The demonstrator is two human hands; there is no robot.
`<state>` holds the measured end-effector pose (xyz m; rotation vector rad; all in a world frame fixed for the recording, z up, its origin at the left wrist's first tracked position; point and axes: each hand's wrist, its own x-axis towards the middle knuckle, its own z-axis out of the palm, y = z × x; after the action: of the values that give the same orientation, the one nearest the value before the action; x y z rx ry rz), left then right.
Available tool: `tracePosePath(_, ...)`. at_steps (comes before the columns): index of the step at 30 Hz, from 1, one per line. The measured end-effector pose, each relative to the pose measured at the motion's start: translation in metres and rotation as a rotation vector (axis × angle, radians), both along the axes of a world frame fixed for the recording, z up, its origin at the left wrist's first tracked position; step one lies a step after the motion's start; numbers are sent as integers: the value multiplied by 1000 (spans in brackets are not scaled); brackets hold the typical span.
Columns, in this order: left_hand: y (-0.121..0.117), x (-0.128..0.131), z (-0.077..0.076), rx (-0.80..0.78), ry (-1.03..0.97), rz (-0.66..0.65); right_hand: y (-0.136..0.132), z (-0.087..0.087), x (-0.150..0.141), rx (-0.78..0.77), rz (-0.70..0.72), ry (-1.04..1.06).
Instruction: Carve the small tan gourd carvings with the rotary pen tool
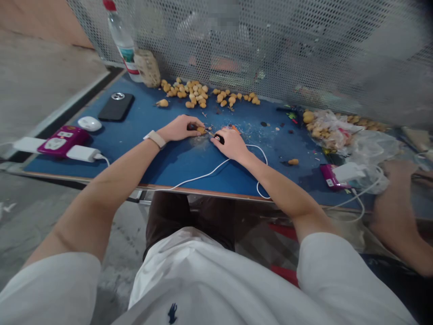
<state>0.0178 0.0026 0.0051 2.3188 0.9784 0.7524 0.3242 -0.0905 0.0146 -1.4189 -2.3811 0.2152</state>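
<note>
My left hand [181, 128] is closed around a small tan gourd [200, 130] above the blue tabletop. Facing it, my right hand [230, 141] is wrapped round a small black-handled tool [219, 139], whose thin tip points at the gourd. The exact kind of tool is too small to tell. A white cable [206, 174] passes under my right wrist; whether it joins the tool is hidden. Pale shavings and crumbs lie around and beyond my hands. Along the back of the table sits a pile of small gourds [192, 92], with a smaller group [233, 97] to its right.
A phone [117, 107], white mouse-like object [89, 123] and purple power strip [64, 141] lie left. A bottle [125, 49] and jar [147, 68] stand behind. Plastic bags [338, 131] and another purple socket [329, 177] are right, near another person's arm [395, 203]. Metal mesh [270, 49] borders the back.
</note>
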Motion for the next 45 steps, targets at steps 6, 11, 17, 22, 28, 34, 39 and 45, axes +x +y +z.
tracePosePath(6, -4, 3, 2, -17, -24, 19, 2, -2, 1, -1, 0, 17)
tracePosePath(11, -4, 3, 2, -17, -11, 33, 2, -2, 2, 3, -3, 17)
tracePosePath(17, -2, 2, 1, -17, -10, 33, 2, 0, 3, -6, -12, 3)
tracePosePath(22, 0, 1, 0, -4, -29, 20, 1, 1, 2, -18, -10, 11)
tracePosePath(28, 3, 0, -4, -2, -11, 23, 0, 3, 1, -15, -16, 14)
tracePosePath(34, 7, 0, -6, -15, -26, 7, -1, 4, 0, -11, -30, -7)
tracePosePath(39, 7, 0, -5, -21, -33, 9, 0, 5, 0, -7, -21, -3)
tracePosePath(45, 6, 2, -5, -21, -51, 4, 0, 6, 0, -14, -30, -7)
